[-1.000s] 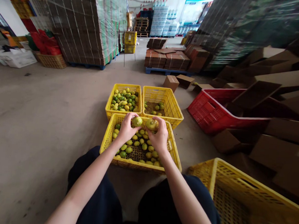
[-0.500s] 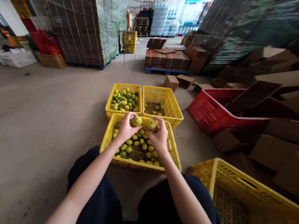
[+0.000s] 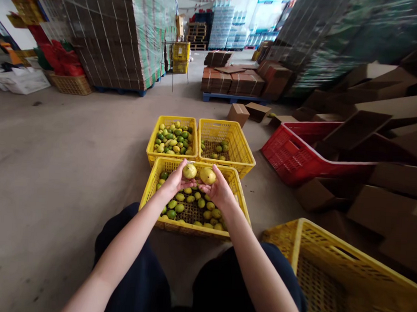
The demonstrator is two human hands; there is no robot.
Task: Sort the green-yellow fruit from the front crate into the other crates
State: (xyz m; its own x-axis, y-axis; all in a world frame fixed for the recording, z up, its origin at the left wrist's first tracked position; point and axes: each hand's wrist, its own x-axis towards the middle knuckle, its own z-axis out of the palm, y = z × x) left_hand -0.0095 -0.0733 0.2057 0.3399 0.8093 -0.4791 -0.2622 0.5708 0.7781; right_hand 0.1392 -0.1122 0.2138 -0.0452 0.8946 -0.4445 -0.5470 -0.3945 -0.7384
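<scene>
My left hand (image 3: 175, 179) holds a yellow-green lemon (image 3: 189, 171), which rests against the palm under a raised thumb or finger. Beside it my right hand (image 3: 219, 188) carries a yellower lemon (image 3: 207, 176) on its fingers. Both hands hang above the near yellow crate (image 3: 193, 229), where several green and yellow lemons (image 3: 179, 207) lie on the slatted bottom. Part of the crate's contents is hidden by my hands. Behind it, the left yellow crate (image 3: 151, 144) is well filled with lemons, while the right yellow crate (image 3: 242, 146) has only some in it.
Lower right stands another yellow crate (image 3: 350, 259). A red crate (image 3: 293, 156) and a heap of cardboard boxes (image 3: 392, 214) occupy the right side. Farther off are a pallet of flattened cartons (image 3: 234, 84) and a tall wrapped stack (image 3: 106, 37).
Both hands have turned, palms more upward, so the lemons now lie on the fingers and show another side. The right lemon has shifted slightly left. The crates stay in place.
</scene>
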